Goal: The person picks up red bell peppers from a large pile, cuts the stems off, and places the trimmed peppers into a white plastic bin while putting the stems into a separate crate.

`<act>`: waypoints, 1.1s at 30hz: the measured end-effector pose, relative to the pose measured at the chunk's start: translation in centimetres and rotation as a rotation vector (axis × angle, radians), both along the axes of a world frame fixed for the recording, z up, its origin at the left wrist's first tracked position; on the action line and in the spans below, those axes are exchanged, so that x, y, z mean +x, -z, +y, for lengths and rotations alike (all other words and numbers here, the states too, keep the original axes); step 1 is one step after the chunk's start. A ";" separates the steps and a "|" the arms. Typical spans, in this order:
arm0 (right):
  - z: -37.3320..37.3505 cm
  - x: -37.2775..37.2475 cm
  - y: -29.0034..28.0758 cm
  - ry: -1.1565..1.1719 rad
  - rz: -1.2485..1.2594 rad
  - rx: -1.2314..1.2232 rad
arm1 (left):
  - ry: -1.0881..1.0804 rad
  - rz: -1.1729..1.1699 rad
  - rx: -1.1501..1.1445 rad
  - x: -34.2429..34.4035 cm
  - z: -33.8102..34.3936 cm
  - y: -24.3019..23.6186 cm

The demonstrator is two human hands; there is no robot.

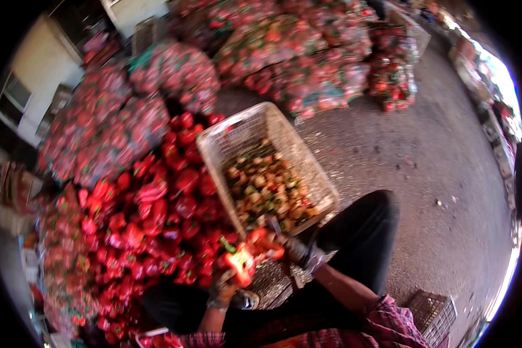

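My left hand (221,288), in a dirty glove, is closed around a cut-open red bell pepper (242,265). Its pale inside faces up, and a green stem shows at its upper left. Just right of it, my gloved right hand (296,251) is closed with a red bell pepper piece (265,244) at its fingers. A thin grey shape, perhaps a blade, juts up by those fingers; blur hides what it is. Both hands are over my lap, at the near end of a pale plastic crate (298,139) holding many cut-out pepper cores (267,188).
A large heap of whole red peppers (151,217) lies left of the crate. Full mesh sacks of peppers (107,127) stand behind and left, with more sacks (307,64) at the back. Another crate (432,316) sits at lower right on the concrete floor (441,168). My knee (365,232) is beside the crate.
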State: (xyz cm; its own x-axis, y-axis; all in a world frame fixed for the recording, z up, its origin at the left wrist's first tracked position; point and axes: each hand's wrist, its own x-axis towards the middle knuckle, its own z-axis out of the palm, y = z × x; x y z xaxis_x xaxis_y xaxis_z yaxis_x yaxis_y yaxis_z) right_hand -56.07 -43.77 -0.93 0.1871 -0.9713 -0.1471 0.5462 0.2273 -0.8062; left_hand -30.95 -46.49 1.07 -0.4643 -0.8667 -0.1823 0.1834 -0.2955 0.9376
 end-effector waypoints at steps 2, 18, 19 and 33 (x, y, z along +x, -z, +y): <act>-0.2 0.5 -4.4 0.377 0.125 0.156 | -0.131 0.205 0.155 -3.9 -0.2 -6.5; 0.2 1.8 -5.9 -0.235 -0.040 0.551 | 0.147 -0.755 -1.174 -4.7 -0.1 -3.4; 0.4 2.4 -6.2 -0.188 -0.111 0.592 | 0.157 -0.747 -1.177 -4.7 0.0 -3.0; 0.3 3.5 -8.4 0.054 0.394 0.464 | 0.063 -0.764 -0.867 -5.5 1.1 -1.6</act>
State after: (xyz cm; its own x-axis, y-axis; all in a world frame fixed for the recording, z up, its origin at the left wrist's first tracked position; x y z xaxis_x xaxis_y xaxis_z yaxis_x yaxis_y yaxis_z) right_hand -52.53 -43.47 7.49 -0.0155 -0.7960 -0.6051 0.2474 0.5833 -0.7737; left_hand -36.46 -45.39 2.71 -0.5360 -0.8176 0.2105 -0.5110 0.5126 0.6900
